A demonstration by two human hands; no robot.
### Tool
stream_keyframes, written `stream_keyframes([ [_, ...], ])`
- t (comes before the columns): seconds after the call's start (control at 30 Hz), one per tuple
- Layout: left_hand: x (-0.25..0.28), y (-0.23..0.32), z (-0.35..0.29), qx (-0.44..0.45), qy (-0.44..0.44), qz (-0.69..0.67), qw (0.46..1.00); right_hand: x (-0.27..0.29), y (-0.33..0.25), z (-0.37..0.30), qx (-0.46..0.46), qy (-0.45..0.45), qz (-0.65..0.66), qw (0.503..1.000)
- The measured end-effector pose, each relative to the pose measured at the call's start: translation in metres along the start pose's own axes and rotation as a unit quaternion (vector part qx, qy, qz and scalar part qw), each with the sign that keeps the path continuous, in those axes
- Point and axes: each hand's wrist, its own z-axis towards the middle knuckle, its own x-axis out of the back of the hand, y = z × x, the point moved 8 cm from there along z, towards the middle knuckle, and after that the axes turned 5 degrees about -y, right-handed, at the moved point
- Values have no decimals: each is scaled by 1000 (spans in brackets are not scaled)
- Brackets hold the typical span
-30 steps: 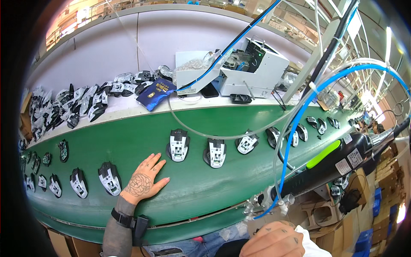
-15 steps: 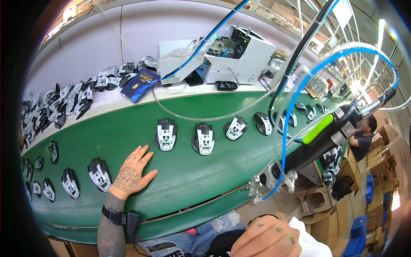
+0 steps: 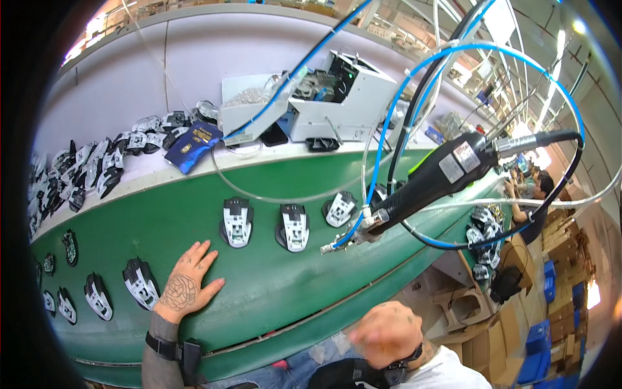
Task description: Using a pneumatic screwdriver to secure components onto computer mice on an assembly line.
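Mouse shells (image 3: 141, 284) are spread along the green belt (image 3: 285, 285), on which the left hand (image 3: 183, 285) is laid open beside them. The right hand (image 3: 389, 332) is blurred; whether it is closed on anything cannot be told. A black driver (image 3: 433, 185) is suspended above.

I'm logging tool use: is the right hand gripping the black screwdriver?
No, the right hand is apart from the black screwdriver, with green conveyor belt visible between them.

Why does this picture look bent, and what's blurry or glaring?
In the head view, the fisheye lens curves the green belt and leaves dark corners; also in the head view, the right hand is partly blurred, while the left hand looks sharp; a lamp glares at that view's upper right.
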Motion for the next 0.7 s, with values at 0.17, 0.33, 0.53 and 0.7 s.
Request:
stream_keyframes([
  [0.17,-4,15,15,-24,-14,-16,999,97,114,-103,-375,115,-264,881],
  [0.33,2,13,15,-20,10,-25,999,190,194,-31,-177,52,-378,907],
  [0.53,11,7,10,-43,34,-23,998,191,303,129,-383,57,-194,902],
  [0.7,16,3,1,-46,30,-29,998,140,343,234,-375,6,-159,913],
])
